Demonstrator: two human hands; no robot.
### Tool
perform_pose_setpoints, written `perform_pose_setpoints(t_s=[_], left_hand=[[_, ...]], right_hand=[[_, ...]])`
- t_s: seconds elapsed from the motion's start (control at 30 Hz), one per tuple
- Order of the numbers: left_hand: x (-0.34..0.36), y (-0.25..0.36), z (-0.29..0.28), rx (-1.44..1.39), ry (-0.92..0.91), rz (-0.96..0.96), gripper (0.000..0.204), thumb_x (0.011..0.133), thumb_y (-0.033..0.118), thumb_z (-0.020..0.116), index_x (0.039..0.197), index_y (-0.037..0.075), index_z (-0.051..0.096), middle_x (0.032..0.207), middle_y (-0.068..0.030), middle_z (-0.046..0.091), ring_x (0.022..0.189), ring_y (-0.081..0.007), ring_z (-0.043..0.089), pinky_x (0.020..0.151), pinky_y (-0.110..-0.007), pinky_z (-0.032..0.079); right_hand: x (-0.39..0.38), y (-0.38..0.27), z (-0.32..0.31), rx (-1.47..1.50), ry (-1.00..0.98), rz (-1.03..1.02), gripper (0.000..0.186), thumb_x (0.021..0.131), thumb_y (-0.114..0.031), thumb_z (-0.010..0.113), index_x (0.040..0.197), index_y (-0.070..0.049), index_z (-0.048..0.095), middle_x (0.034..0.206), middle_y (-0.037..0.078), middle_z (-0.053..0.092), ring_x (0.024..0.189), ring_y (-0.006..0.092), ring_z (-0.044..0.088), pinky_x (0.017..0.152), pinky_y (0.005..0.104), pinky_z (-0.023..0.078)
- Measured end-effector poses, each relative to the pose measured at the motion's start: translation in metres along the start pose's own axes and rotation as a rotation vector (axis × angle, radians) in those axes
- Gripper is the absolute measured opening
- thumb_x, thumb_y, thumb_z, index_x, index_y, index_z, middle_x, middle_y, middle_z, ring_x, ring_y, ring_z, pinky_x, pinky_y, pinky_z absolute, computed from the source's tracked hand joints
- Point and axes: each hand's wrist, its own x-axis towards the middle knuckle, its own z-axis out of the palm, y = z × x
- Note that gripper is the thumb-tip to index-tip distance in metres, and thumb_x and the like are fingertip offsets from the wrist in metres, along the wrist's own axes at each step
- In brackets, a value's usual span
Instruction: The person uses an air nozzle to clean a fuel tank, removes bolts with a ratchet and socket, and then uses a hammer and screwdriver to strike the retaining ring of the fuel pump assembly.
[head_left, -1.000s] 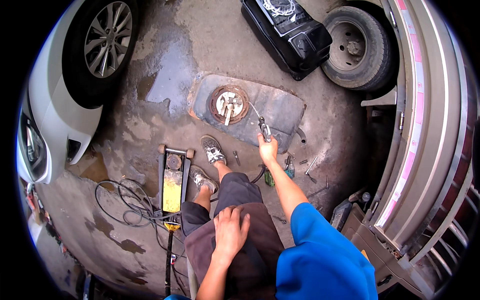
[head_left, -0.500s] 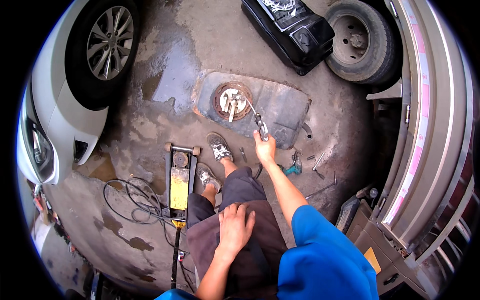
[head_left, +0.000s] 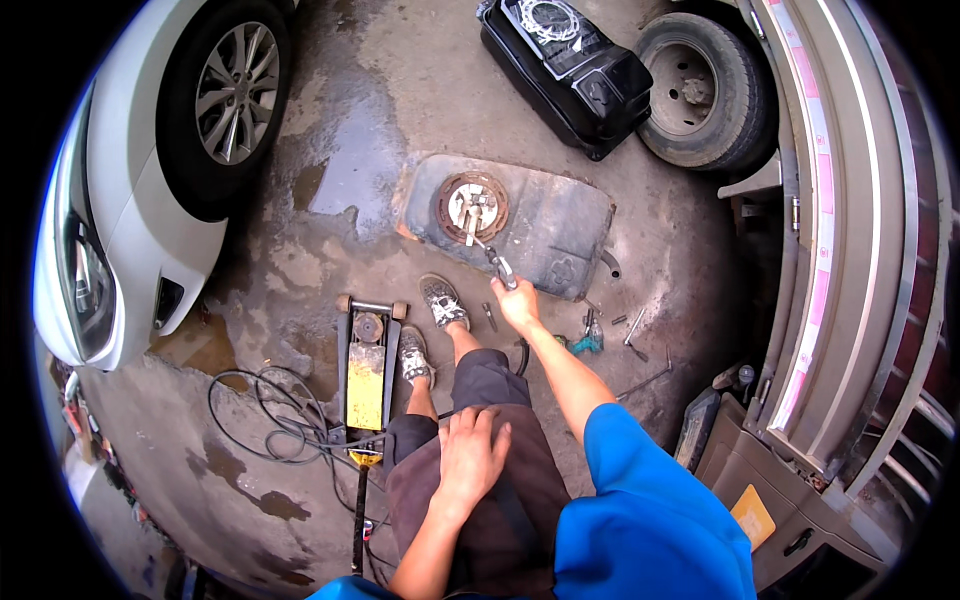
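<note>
- Lying on the stained concrete floor (head_left: 330, 540), just beyond the person's shoes (head_left: 442, 302), a worn grey tank (head_left: 560, 205) is seen with rust along its left edge.
- Toward the tank's left end, a pale fitting (head_left: 475, 203) is encircled by a rusty ring (head_left: 442, 210).
- Over the near part of that ring, the thin tube of a pistol-shaped metal tool (head_left: 503, 272) is aimed; whether the fitting is touched by its tip cannot be told.
- The tool's handle is gripped by the right hand (head_left: 517, 308), its fingers curled around it.
- The left hand (head_left: 470, 455) is laid palm down on dark brown cloth (head_left: 425, 490) over the lap, fingers slightly spread, thumb set apart; nothing is held by it.
- Beside the right forearm, a teal tool (head_left: 588, 338) and some loose metal tools (head_left: 637, 328) are scattered.
- To the left of the legs, a floor jack with a yellow plate (head_left: 365, 385) is set, flanked by a coiled dark hose (head_left: 270, 415).
- Farther out, a glossy black tank (head_left: 570, 75) is placed near a wheel (head_left: 690, 90).
- The scene is bordered by a white car (head_left: 130, 180) at left and a brown-grey vehicle panel (head_left: 870, 200) at right.
</note>
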Motion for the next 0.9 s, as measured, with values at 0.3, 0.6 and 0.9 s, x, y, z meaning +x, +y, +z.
perform_pose_setpoints(t_s=[0.3,0.6,0.9], left_hand=[[-0.085,-0.115,-0.021,-0.342,0.050,-0.143,0.031,0.093,0.021,0.060,0.117,0.001,0.062,0.106,-0.0196,0.067,0.103,-0.0350,0.063,0.091,-0.039,0.048],[-0.348,-0.333,0.112,-0.735,0.405,-1.270,0.030,0.092,0.024,0.055,0.106,-0.001,0.062,0.082,-0.0086,0.069,0.065,-0.0180,0.063,0.060,-0.029,0.050],[-0.330,-0.352,0.085,-0.791,0.240,-1.162,0.031,0.094,0.024,0.054,0.110,-0.002,0.061,0.087,-0.0092,0.069,0.071,-0.0182,0.063,0.064,-0.029,0.049]], right_hand=[[-0.059,0.048,-0.013,0.099,0.127,-0.091,0.038,0.090,-0.034,0.067,0.082,0.003,0.061,0.062,0.008,0.057,0.059,0.0166,0.051,0.059,0.0391,0.043],[-0.392,0.310,-0.060,-0.265,0.026,0.461,0.039,0.090,-0.031,0.064,0.107,0.003,0.058,0.080,0.017,0.067,0.070,0.0296,0.067,0.065,0.0407,0.052],[-0.393,0.199,-0.035,-0.185,0.014,0.452,0.037,0.090,-0.029,0.063,0.105,0.004,0.058,0.078,0.017,0.067,0.068,0.0292,0.067,0.063,0.0403,0.052]])
